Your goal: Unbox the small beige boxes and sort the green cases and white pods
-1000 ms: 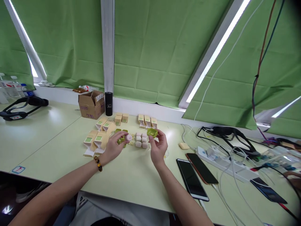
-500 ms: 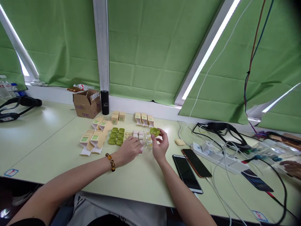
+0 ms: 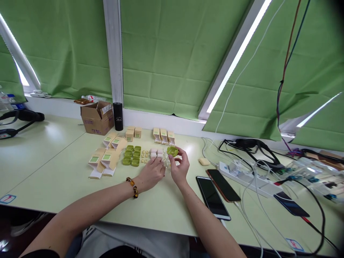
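Note:
My right hand (image 3: 179, 169) pinches a small olive-green dish (image 3: 172, 151) by its edge, tilted up above the table. To its left, my left hand (image 3: 152, 175) is low with its fingers curled together; what they hold, if anything, is hidden. Just beyond the left fingertips sit several pale pink blocks (image 3: 153, 155). Clear plastic pieces (image 3: 167, 163) lie between the hands, partly covered. Several matching green dishes (image 3: 128, 153) stand in two columns on the left, with small cream-coloured pieces (image 3: 144, 156) beside them.
Open kraft boxes (image 3: 109, 157) lie left of the dishes, more small boxes (image 3: 163, 135) behind. A cardboard carton (image 3: 96, 120) and black cylinder (image 3: 118, 116) stand at the back. To the right are two phones (image 3: 212, 197), a power strip (image 3: 245, 179), cables and a black headset (image 3: 258, 152).
My left hand has drawn its fingers in, and the pinkish piece seen at its fingertips is now out of sight. The green dish stays in my right hand, slightly further left.

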